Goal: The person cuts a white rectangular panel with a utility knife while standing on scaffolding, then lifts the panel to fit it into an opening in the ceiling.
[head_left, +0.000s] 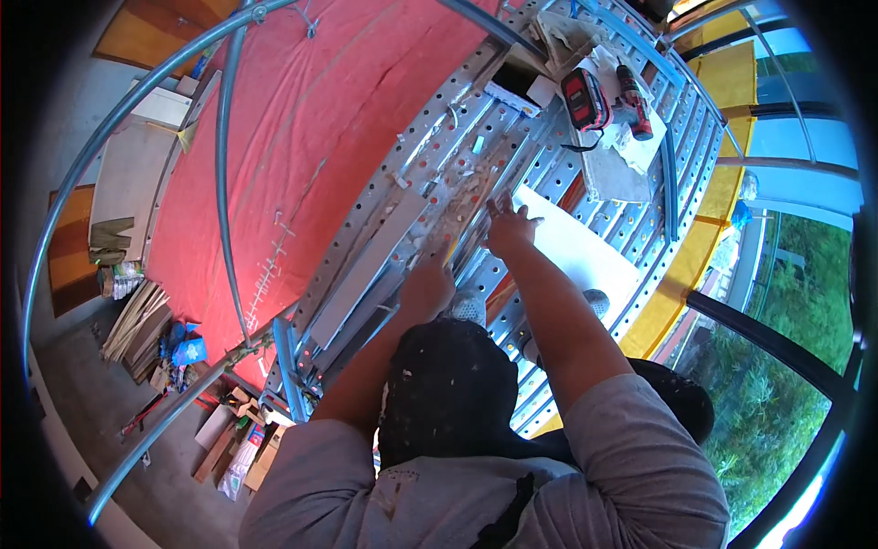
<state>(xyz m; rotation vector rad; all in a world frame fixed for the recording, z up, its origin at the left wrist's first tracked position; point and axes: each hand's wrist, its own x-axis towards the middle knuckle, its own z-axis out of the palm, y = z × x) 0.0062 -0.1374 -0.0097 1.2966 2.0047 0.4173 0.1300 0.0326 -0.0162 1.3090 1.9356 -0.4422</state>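
Observation:
I crouch on a perforated metal scaffold deck (562, 178). My right hand (510, 229) has its fingers spread flat at the edge of a white board (581, 242) that lies on the deck. To its left my left hand (427, 288) is closed round a thin yellow-orange stick-like tool (449, 251); its exact kind is too small to make out. A narrow pale strip runs along the board's edge between both hands. Crumbled debris (450, 215) lies just beyond the left hand. My shoes are partly hidden by my knees and arms.
Long grey board pieces (366, 270) lie left of my hand. Ahead right, a red-black drill (633, 102) and a red-black case (586, 99) rest on a slab. Scaffold tubes (224, 174) and red sheeting (302, 119) stand left; timber and bags lie on the floor below.

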